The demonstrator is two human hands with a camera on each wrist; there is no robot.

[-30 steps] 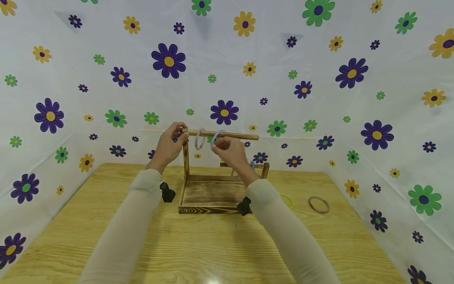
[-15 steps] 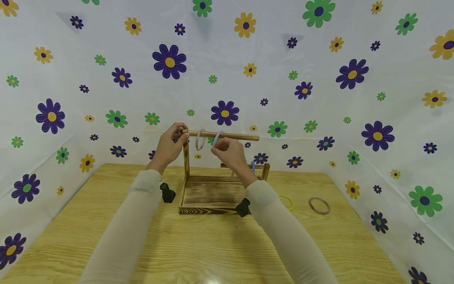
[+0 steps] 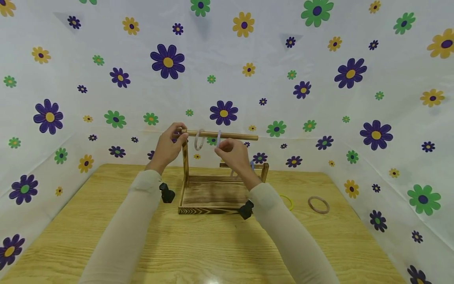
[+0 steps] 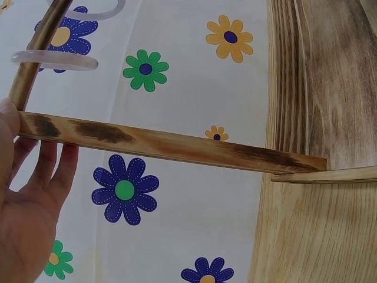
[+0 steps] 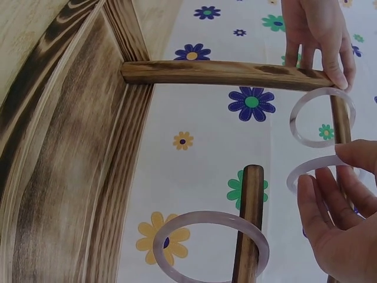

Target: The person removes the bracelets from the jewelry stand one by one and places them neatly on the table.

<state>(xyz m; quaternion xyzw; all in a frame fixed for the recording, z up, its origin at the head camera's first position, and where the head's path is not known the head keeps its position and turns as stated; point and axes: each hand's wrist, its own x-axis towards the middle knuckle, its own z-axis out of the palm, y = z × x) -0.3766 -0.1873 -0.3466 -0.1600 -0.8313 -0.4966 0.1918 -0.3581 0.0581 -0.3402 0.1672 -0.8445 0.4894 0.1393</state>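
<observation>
A wooden stand [image 3: 205,210] has a high rod [image 3: 244,137] on a tall post [image 4: 177,141]. At the rod's left end, my left hand [image 3: 168,148] grips the corner where it meets the post, thumb on the near side. My right hand [image 3: 234,156] pinches a pale lavender bangle [image 3: 218,138], which hangs around the rod near its middle. Between the two hands, a whitish bangle [image 3: 197,142] also encircles the rod, untouched. In the right wrist view, the right thumb and fingers close on the lavender bangle's [image 5: 293,177] near edge.
A lower rod [image 5: 252,194] of the stand carries a pale bangle [image 5: 171,223] and a blue one [image 3: 252,165], partly behind the right wrist. A yellow bangle [image 3: 291,202] and a brownish bangle [image 3: 318,205] lie on the table [image 3: 213,244] to the right. Flowered cloth hangs behind.
My right hand has shifted slightly right along the rod with the lavender bangle, which now appears more edge-on. The left hand stays at the post.
</observation>
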